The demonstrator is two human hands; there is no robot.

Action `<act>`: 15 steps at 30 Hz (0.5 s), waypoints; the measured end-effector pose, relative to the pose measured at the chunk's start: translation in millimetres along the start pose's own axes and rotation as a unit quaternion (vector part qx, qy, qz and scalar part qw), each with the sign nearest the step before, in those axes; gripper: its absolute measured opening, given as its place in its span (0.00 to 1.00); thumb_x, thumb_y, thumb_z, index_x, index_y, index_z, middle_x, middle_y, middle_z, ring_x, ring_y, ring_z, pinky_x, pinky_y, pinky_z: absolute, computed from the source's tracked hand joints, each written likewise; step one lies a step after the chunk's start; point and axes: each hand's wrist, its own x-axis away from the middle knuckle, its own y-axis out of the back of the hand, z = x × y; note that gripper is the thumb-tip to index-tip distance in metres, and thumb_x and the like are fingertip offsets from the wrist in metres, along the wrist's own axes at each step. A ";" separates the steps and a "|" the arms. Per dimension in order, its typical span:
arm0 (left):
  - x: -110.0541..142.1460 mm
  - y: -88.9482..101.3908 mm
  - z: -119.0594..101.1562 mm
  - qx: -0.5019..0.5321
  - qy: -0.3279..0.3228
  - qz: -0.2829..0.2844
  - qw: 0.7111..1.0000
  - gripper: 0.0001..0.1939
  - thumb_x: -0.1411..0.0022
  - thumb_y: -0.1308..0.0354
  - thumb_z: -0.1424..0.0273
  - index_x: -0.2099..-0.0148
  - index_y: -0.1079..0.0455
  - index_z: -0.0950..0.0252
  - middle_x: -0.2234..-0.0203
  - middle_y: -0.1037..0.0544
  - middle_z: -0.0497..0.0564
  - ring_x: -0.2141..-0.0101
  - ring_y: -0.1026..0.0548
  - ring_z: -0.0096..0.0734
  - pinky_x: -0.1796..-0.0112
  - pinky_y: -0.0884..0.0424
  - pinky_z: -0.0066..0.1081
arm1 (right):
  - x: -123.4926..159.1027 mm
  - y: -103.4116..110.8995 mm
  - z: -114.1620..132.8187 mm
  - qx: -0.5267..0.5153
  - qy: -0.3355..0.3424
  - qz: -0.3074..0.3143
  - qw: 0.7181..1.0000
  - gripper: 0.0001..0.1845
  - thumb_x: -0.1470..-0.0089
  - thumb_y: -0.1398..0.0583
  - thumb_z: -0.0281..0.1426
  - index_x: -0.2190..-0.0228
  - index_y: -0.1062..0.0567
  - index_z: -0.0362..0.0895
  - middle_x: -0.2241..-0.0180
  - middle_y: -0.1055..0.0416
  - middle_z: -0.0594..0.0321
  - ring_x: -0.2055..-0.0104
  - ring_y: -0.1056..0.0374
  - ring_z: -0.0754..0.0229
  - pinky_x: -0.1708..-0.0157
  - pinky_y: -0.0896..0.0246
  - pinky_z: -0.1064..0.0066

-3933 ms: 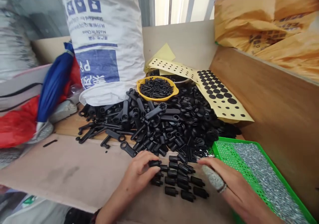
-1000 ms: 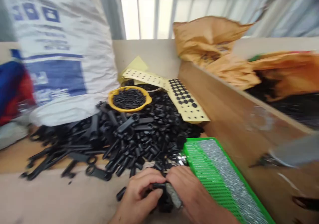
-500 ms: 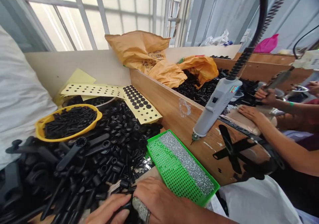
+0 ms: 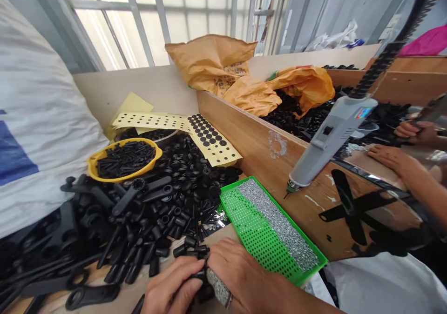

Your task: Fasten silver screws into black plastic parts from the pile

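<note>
At the bottom edge of the view, my left hand point(image 4: 174, 283) is closed with fingers and thumb pinching a black plastic part point(image 4: 199, 276). Pressed up against it, my right hand point(image 4: 240, 270) has its fingers curled over the same part, hiding most of it. A grey speckled wrap point(image 4: 218, 287) covers one digit of the right hand. Short black tubes point(image 4: 179, 250) lie just beyond my fingertips. To the right of them sits a green perforated tray point(image 4: 251, 239) with small silvery pieces point(image 4: 279, 223) heaped along one side.
A grey electric screwdriver point(image 4: 321, 139) hangs above the tray beside a wooden divider point(image 4: 251, 142). Black plastic parts point(image 4: 139, 216) pile up on the left, near a yellow basket point(image 4: 92, 167). Yellow sticker sheets point(image 4: 216, 153) lie behind. A co-worker's hand point(image 4: 387, 156) shows at right.
The view has turned left, so the surroundings sit farther right in it. Both hands stay together on the black part, and more black tubes show in front of them.
</note>
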 end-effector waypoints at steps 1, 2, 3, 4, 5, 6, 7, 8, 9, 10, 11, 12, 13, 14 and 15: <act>0.3 -1.5 -1.7 0.017 0.014 -0.002 1.000 0.07 0.35 0.47 0.69 0.57 0.29 0.61 0.67 0.20 0.48 0.68 0.21 0.26 0.68 0.26 0.15 | 1.1 -2.6 -1.0 0.025 0.021 -0.006 0.999 0.05 0.51 0.50 0.26 0.70 0.35 0.42 0.69 0.34 0.57 0.65 0.41 0.56 0.64 0.45 0.66; 1.4 -3.1 -3.0 0.031 0.024 -0.003 0.999 0.07 0.35 0.47 0.69 0.57 0.29 0.60 0.67 0.20 0.48 0.68 0.21 0.26 0.68 0.26 0.15 | 2.1 -4.9 -1.7 0.033 0.036 -0.012 0.999 0.06 0.52 0.50 0.26 0.70 0.34 0.42 0.70 0.34 0.56 0.66 0.41 0.56 0.64 0.44 0.65; 3.1 -4.7 -3.9 0.042 0.032 -0.004 0.999 0.07 0.35 0.47 0.70 0.57 0.29 0.61 0.67 0.20 0.48 0.68 0.21 0.26 0.68 0.26 0.16 | 2.8 -6.6 -2.0 0.026 0.045 -0.025 0.998 0.07 0.52 0.51 0.27 0.70 0.34 0.42 0.70 0.34 0.56 0.67 0.41 0.56 0.65 0.44 0.64; 5.4 -6.4 -4.7 0.049 0.036 -0.005 0.998 0.07 0.36 0.47 0.71 0.57 0.29 0.61 0.67 0.20 0.49 0.67 0.21 0.26 0.67 0.26 0.17 | 3.4 -7.5 -1.5 0.004 0.045 -0.036 0.998 0.07 0.51 0.52 0.27 0.71 0.35 0.42 0.71 0.34 0.57 0.67 0.40 0.56 0.65 0.44 0.64; 8.2 -8.2 -5.5 0.053 0.038 -0.005 0.998 0.07 0.36 0.47 0.73 0.56 0.29 0.62 0.67 0.21 0.49 0.66 0.22 0.27 0.65 0.26 0.18 | 3.8 -7.7 -0.4 -0.031 0.034 -0.042 0.998 0.07 0.50 0.53 0.27 0.71 0.36 0.43 0.71 0.34 0.58 0.68 0.40 0.57 0.66 0.45 0.65; 11.1 -9.9 -6.5 0.053 0.036 -0.005 0.998 0.08 0.36 0.47 0.74 0.56 0.30 0.63 0.67 0.21 0.50 0.65 0.22 0.27 0.64 0.26 0.20 | 4.3 -7.3 1.2 -0.074 0.015 -0.046 0.996 0.06 0.49 0.54 0.28 0.73 0.38 0.44 0.72 0.35 0.60 0.70 0.40 0.58 0.68 0.45 0.67; 14.0 -11.6 -7.9 0.050 0.033 -0.005 0.998 0.09 0.36 0.47 0.76 0.55 0.30 0.63 0.66 0.22 0.51 0.65 0.23 0.28 0.63 0.27 0.21 | 5.0 -6.5 2.9 -0.117 -0.014 -0.035 0.992 0.07 0.48 0.54 0.28 0.74 0.39 0.45 0.74 0.36 0.62 0.71 0.40 0.59 0.69 0.45 0.68; 16.5 -13.0 -9.6 0.045 0.029 -0.004 0.999 0.10 0.37 0.48 0.77 0.54 0.31 0.64 0.66 0.23 0.52 0.64 0.24 0.29 0.63 0.27 0.23 | 5.9 -5.8 4.5 -0.157 -0.044 -0.026 0.986 0.07 0.47 0.55 0.28 0.75 0.41 0.46 0.75 0.37 0.64 0.72 0.40 0.60 0.70 0.45 0.70; 18.5 -14.3 -11.6 0.040 0.022 -0.005 0.999 0.10 0.37 0.48 0.78 0.54 0.31 0.65 0.65 0.24 0.54 0.64 0.25 0.29 0.63 0.27 0.25 | 7.1 -5.5 5.7 -0.189 -0.070 -0.017 0.979 0.08 0.46 0.55 0.28 0.76 0.42 0.46 0.76 0.39 0.65 0.73 0.41 0.61 0.71 0.46 0.71; 19.9 -15.2 -14.0 0.035 0.015 -0.006 0.999 0.11 0.37 0.48 0.79 0.53 0.32 0.66 0.65 0.24 0.55 0.64 0.26 0.30 0.63 0.27 0.26 | 8.5 -5.7 6.3 -0.214 -0.090 -0.012 0.973 0.09 0.44 0.55 0.29 0.76 0.43 0.47 0.76 0.40 0.66 0.73 0.41 0.61 0.72 0.46 0.71; 20.8 -15.9 -16.5 0.031 0.009 -0.008 0.999 0.12 0.37 0.49 0.80 0.53 0.33 0.67 0.65 0.25 0.55 0.64 0.26 0.30 0.63 0.28 0.27 | 10.1 -6.6 6.4 -0.234 -0.106 -0.015 0.966 0.10 0.43 0.55 0.30 0.76 0.42 0.47 0.77 0.40 0.67 0.73 0.41 0.61 0.72 0.45 0.72; 21.2 -16.4 -18.9 0.029 0.004 -0.013 0.999 0.12 0.38 0.49 0.80 0.53 0.33 0.67 0.65 0.25 0.56 0.64 0.27 0.31 0.63 0.28 0.28 | 11.6 -7.9 6.1 -0.249 -0.114 -0.020 0.961 0.11 0.42 0.55 0.31 0.76 0.42 0.47 0.76 0.40 0.67 0.72 0.40 0.61 0.72 0.45 0.72; 21.4 -16.7 -21.2 0.028 0.003 -0.018 0.999 0.12 0.37 0.49 0.80 0.52 0.33 0.68 0.65 0.25 0.56 0.65 0.27 0.31 0.63 0.28 0.29 | 12.8 -9.5 5.6 -0.261 -0.114 -0.026 0.958 0.11 0.41 0.54 0.32 0.75 0.41 0.47 0.76 0.39 0.66 0.72 0.40 0.60 0.72 0.44 0.72; 21.4 -16.9 -23.0 0.030 0.005 -0.025 0.999 0.11 0.37 0.49 0.80 0.52 0.33 0.68 0.65 0.25 0.56 0.64 0.27 0.31 0.63 0.28 0.29 | 13.7 -11.0 5.3 -0.268 -0.107 -0.031 0.957 0.11 0.41 0.54 0.32 0.74 0.40 0.47 0.75 0.39 0.66 0.71 0.39 0.60 0.72 0.44 0.72; 21.5 -17.2 -24.4 0.033 0.011 -0.032 0.999 0.11 0.37 0.49 0.79 0.53 0.33 0.67 0.65 0.25 0.56 0.64 0.27 0.31 0.63 0.28 0.29 | 14.0 -12.3 5.1 -0.271 -0.086 -0.034 0.958 0.11 0.41 0.54 0.33 0.73 0.39 0.46 0.75 0.38 0.66 0.72 0.39 0.60 0.72 0.43 0.73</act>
